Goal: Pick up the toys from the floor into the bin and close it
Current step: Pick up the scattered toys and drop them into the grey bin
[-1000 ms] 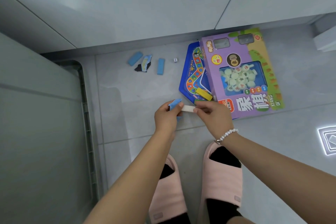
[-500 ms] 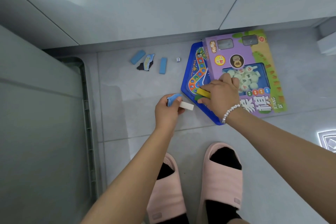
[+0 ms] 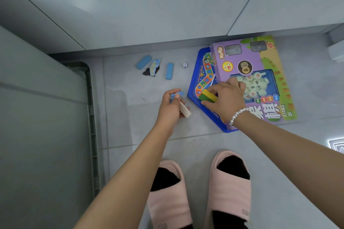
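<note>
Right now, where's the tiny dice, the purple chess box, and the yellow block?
dice (image 3: 184, 65), head view, on its white top face.
purple chess box (image 3: 219, 55), head view, on its purple upper left corner.
yellow block (image 3: 209, 93), head view, on its yellow top side.

The left hand (image 3: 170, 105) grips a white block (image 3: 185, 110) and a blue piece (image 3: 176, 95). The right hand (image 3: 226, 99) pinches yellow and green blocks (image 3: 208, 95) lying on the blue game board (image 3: 200, 82), beside the purple chess box (image 3: 260, 72).
</note>
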{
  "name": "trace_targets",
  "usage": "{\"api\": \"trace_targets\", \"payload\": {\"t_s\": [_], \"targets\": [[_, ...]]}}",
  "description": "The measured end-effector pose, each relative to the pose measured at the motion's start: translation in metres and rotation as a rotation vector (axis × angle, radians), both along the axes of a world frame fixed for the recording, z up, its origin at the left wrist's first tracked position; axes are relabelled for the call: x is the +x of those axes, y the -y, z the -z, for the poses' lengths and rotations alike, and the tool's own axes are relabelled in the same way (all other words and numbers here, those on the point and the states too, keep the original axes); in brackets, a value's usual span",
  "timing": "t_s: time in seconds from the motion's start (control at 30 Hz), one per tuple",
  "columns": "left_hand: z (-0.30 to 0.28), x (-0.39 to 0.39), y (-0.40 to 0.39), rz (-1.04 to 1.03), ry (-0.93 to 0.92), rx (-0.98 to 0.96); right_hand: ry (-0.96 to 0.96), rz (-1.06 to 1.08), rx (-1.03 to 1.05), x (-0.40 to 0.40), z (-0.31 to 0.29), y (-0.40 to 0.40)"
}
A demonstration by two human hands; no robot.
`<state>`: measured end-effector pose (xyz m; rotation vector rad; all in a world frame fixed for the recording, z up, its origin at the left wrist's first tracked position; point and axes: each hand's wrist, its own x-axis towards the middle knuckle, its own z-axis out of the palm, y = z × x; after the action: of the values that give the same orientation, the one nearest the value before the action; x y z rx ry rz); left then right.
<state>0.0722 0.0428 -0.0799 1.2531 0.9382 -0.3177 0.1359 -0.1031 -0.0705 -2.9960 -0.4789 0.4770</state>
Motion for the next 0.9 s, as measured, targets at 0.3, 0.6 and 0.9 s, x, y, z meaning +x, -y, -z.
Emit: {"api": "trace_targets", "payload": {"t_s": [0.3,0.6,0.9], "targets": [[-0.003,0.022,-0.024,0.013,-0.022,0.086,-0.382,0.473,0.859,0.007,-0.025,-0.025],[0.011,0.068,-0.030,0.023,0.015,0.603,-0.419,0.433,0.710,0.033,-0.020,-0.042],[0.028,0.083,-0.036,0.131,-0.042,0.756,-0.406,0.450,0.703,0.033,-0.011,-0.038]]}}
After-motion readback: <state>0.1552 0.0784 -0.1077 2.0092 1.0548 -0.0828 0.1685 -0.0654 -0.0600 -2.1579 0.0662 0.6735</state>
